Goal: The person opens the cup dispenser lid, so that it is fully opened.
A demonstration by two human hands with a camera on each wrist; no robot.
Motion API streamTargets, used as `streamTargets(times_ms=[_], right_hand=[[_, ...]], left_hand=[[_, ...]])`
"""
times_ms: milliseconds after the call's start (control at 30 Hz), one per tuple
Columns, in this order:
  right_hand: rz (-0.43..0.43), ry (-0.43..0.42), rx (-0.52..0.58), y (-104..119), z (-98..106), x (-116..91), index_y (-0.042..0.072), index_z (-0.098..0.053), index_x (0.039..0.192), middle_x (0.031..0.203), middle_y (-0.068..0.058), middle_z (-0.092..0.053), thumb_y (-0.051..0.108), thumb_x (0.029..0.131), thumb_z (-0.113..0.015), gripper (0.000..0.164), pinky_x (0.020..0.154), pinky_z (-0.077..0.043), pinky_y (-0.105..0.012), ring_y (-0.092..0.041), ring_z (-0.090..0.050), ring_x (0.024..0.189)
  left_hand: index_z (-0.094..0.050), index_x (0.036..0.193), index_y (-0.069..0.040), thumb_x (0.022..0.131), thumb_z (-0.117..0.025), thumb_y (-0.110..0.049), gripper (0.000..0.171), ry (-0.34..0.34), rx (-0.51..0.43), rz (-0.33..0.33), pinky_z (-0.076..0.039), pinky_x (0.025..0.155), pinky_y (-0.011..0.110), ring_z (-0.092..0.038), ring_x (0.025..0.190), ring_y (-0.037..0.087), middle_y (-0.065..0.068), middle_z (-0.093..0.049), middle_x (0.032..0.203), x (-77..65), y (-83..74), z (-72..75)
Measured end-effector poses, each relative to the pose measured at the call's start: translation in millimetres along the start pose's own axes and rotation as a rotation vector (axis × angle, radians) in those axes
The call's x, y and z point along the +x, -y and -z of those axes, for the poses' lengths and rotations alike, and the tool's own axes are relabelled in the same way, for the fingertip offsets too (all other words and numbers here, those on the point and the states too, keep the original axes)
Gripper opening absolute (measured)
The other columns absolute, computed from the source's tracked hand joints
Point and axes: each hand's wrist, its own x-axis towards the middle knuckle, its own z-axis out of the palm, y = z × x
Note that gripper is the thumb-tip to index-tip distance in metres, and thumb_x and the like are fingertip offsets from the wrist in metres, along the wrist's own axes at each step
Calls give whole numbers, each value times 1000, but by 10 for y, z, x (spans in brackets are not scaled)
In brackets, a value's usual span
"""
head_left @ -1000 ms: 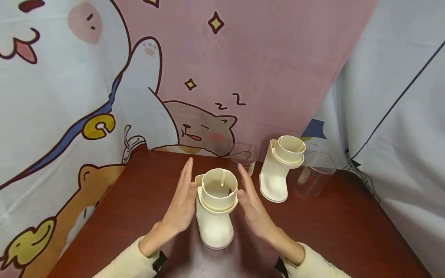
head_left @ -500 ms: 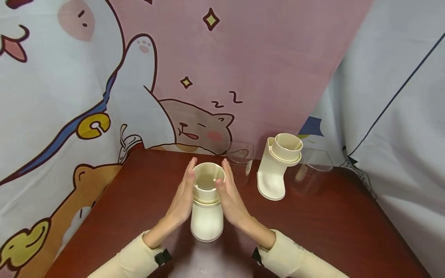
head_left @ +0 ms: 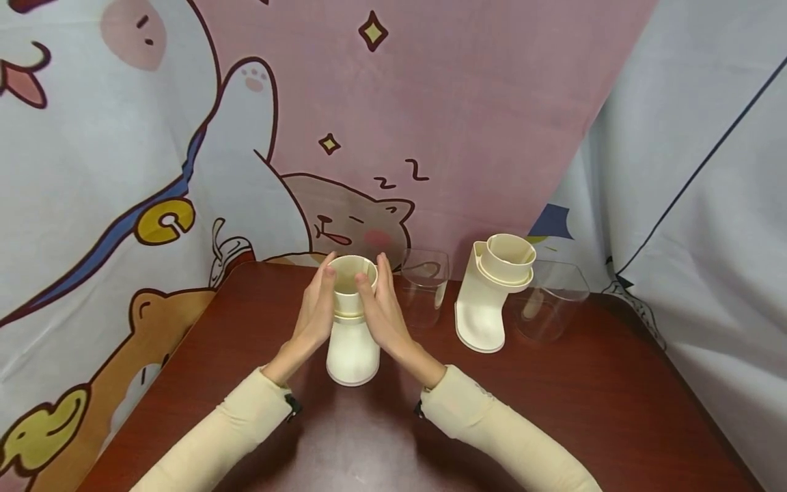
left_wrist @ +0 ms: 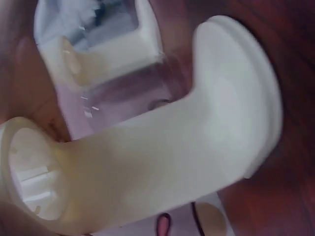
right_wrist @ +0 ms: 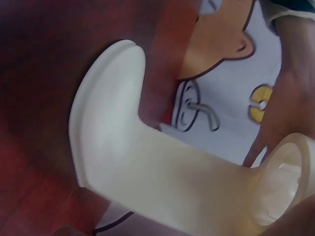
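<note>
A cream plastic stand, boot-shaped with a round collar on top (head_left: 353, 355), is upright between the two hands at the middle of the table. My left hand (head_left: 315, 307) lies along the left side of the collar, fingers straight and pointing away. On the opposite side my right hand (head_left: 382, 311) presses the collar with its fingers extended. Both thumbs rest at the collar's near rim. The left wrist view has the stand's curved neck and rounded foot (left_wrist: 147, 157) close up. In the right wrist view the foot (right_wrist: 106, 118) is down by the table, with the left hand (right_wrist: 295, 93) beyond the collar.
A second matching cream stand (head_left: 482, 324) is at the back right. Two clear containers, one behind the hands (head_left: 424, 294) and one beside the second stand (head_left: 550, 307), are near the table's back edge. A printed cloth (head_left: 479, 102) hangs behind the red-brown table (head_left: 584, 410).
The hands have come in from either side onto the stand's collar. Hands and stand have since moved away from the body and slightly left. The second stand remains in place.
</note>
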Motion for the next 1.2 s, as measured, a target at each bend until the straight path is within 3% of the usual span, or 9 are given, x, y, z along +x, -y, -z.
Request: streamTargets(times_ms=[233,600,833,1067,1200], right_hand=[[-34,-36,-26,-104,-105,323,9,-11,161,169,-6,-9,82,91,-16,102,124,-19,-45,-24,-17,153],[17,-79,-50,-256,-161,751,-1,-14,158,166,-20,-14,78,94,-14,101,125,-18,-45,-29,-16,154],[-14,-75,-71,-305,-151,745,1,-15,159,167,-17,-14,74,98,-16,95,124,-18,-45,-28,-16,154],[-32,-39,-50,-257,-94,710,1,-11,159,167,-18,-10,74,98,-18,95,125,-16,-46,-28,-13,154],[-30,-23,-34,-260,-47,669,3,-8,160,167,-18,-7,76,96,-19,98,125,-14,-45,-27,-10,155]], left_hand=[[-42,151,-10,93,-14,-80,95,-45,29,-13,-41,108,53,-54,128,34,18,-56,142,347,195,-38],[-45,148,-7,97,-15,-75,90,-36,36,-25,-36,115,48,-47,137,32,16,-51,148,769,357,-64],[-46,148,-8,98,-12,-73,88,-28,32,-36,-36,114,48,-49,134,31,16,-52,146,783,440,-100],[-23,159,-9,94,0,-75,95,54,51,-47,-17,124,50,-18,153,30,13,-23,165,751,399,-33],[-13,161,-11,98,0,-70,87,96,53,-42,-14,124,52,-13,154,29,12,-15,167,651,397,12]])
